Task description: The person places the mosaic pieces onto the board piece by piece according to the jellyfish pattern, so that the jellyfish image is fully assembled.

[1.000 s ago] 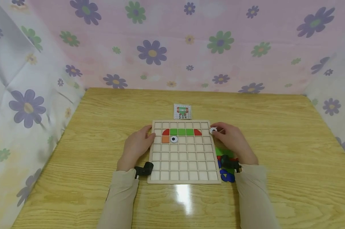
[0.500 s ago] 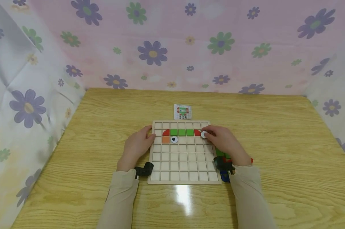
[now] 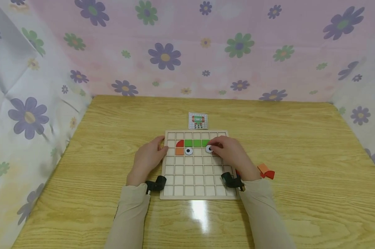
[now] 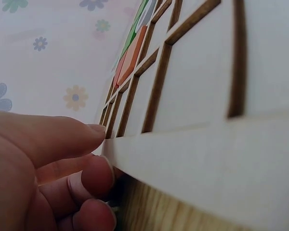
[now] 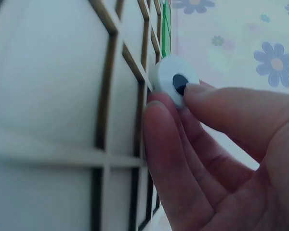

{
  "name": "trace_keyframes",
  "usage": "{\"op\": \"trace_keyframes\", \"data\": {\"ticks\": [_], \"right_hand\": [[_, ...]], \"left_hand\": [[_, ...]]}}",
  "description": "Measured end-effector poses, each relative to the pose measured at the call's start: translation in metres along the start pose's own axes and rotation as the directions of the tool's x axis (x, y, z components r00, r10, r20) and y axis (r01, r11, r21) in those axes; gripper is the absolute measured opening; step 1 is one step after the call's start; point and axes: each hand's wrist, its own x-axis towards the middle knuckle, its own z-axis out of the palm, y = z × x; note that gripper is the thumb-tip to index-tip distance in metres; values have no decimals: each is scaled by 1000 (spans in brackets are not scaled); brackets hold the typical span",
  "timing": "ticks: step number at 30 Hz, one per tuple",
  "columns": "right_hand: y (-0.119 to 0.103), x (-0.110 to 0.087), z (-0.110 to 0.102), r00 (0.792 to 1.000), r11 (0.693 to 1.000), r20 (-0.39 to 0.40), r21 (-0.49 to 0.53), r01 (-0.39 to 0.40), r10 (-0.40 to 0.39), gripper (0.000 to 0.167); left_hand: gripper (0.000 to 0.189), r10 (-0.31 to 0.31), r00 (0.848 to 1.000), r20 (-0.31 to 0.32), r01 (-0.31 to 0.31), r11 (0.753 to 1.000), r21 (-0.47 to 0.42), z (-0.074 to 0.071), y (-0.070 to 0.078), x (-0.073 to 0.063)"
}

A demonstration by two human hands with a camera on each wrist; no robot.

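A wooden grid board (image 3: 199,170) lies on the table between the hands. My left hand (image 3: 148,157) holds its left edge, with the thumb (image 4: 82,137) at the rim and the other fingers curled beside it. My right hand (image 3: 229,152) pinches a round white eye piece (image 5: 176,79) with a black pupil, over the third row. A matching eye piece (image 3: 188,151) sits in that row, right of an orange square (image 3: 179,151). Above them are a red quarter-round piece (image 3: 180,143) and several green squares (image 3: 197,143). The right hand hides what lies right of the greens.
A small picture card (image 3: 198,121) with a coloured grid figure lies behind the board. Right of the right wrist are loose red pieces (image 3: 270,174) and an orange piece (image 3: 263,168); the forearm covers others. Flowered cloth (image 3: 203,52) hangs around the wooden table (image 3: 119,114).
My right hand has moved left from beyond the board's right edge to over the third row, carrying the eye piece. The left hand has stayed at the board's left edge.
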Motion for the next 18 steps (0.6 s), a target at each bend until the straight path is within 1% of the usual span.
{"op": "trace_keyframes", "data": {"ticks": [10, 18], "right_hand": [[-3, 2, 7, 1000, 1000, -31, -9, 1, -1, 13], [-5, 3, 11, 1000, 999, -19, -34, -10, 9, 12]], "left_hand": [[50, 4, 1000, -2, -4, 1000, 2, 0, -1, 0], [49, 14, 1000, -10, -14, 1000, -8, -1, 0, -1]]}}
